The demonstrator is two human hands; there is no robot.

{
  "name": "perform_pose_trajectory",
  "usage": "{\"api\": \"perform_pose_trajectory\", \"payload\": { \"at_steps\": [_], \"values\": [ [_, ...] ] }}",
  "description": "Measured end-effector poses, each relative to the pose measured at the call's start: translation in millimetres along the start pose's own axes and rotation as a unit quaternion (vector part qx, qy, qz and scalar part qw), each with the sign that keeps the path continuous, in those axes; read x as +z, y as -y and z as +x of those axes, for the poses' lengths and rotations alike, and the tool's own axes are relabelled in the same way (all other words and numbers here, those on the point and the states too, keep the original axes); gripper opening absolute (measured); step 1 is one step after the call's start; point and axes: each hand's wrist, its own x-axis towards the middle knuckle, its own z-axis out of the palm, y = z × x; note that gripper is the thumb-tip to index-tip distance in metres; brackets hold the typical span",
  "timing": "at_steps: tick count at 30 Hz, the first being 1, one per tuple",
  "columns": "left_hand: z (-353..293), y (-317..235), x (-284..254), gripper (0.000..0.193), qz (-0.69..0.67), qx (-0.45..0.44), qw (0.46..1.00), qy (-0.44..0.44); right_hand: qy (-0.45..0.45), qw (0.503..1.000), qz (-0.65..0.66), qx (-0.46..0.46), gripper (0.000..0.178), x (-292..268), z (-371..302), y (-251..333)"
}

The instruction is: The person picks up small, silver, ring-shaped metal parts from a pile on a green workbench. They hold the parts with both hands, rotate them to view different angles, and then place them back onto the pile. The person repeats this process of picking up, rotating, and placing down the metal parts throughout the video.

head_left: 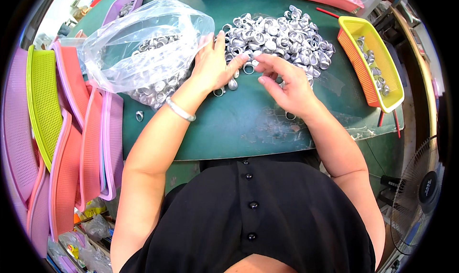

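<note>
A heap of small silver metal rings (277, 38) lies on the green table mat (239, 125) at the far middle. My left hand (214, 65) rests palm down at the heap's near left edge, fingers spread over a few loose rings (233, 84). My right hand (287, 84) hovers beside it, fingers curled, thumb and forefinger pinching near one ring (248, 68); whether it grips that ring is unclear. A clear plastic bag (143, 43) partly filled with the same rings lies left of my left hand. A silver bangle (180, 109) is on my left wrist.
An orange-and-yellow basket (370, 62) with several rings stands at the right. Stacked pink, purple and green baskets (71, 144) lean along the left edge. One stray ring (139, 115) lies near the bag. A floor fan (420, 191) stands at lower right.
</note>
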Motion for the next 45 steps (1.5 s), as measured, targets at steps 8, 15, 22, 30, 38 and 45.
{"api": "perform_pose_trajectory", "payload": {
  "at_steps": [8, 15, 22, 30, 38, 45],
  "values": [
    [-9, -11, 2, 0.059, -0.127, -0.013, 0.992, -0.017, -0.014, 0.999, -0.018, -0.03, 0.038, 0, -1, -3],
    [-32, -29, 2, 0.045, -0.258, -0.065, 0.963, -0.049, 0.077, 0.997, -0.02, 0.019, 0.038, -4, -2, 6],
    [-43, -49, 10, 0.037, -0.33, -0.065, 0.935, -0.11, 0.173, 0.983, -0.054, -0.009, 0.034, 2, -5, 6],
    [-35, -47, 4, 0.022, -0.29, -0.018, 0.947, -0.134, 0.049, 0.987, 0.128, 0.079, 0.03, -7, -1, -1],
    [-40, -53, -19, 0.02, -0.366, 0.063, 0.923, -0.099, 0.002, 0.909, 0.38, 0.172, 0.035, -10, 2, 0],
    [-44, -59, -19, 0.03, -0.459, 0.056, 0.883, -0.077, 0.014, 0.919, 0.373, 0.127, 0.037, -1, -2, 4]
  ]
}}
